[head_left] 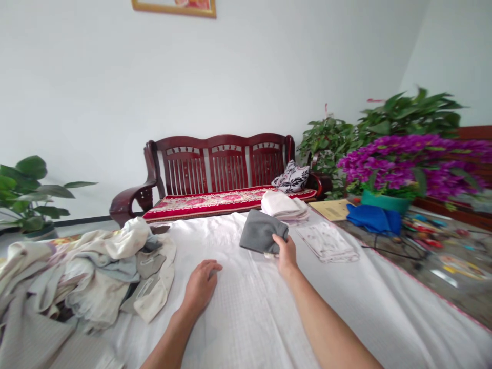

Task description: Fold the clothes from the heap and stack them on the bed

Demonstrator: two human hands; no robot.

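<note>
Our right hand (286, 252) has fingers gripping the right edge of a folded gray cloth (260, 229), over the white sheet (242, 318). Our left hand (200, 283): loosely curled, nothing seen in it. We note white folded stack (282, 205) just beyond, printed cloth (326, 243) right, clothes heap (103, 277) left.

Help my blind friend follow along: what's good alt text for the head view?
A person's right hand holds a folded gray cloth, the left hand apart from it. On a white sheet, a rumpled heap of clothes lies left and a folded pale cloth right. A wooden bench stands behind.
</note>
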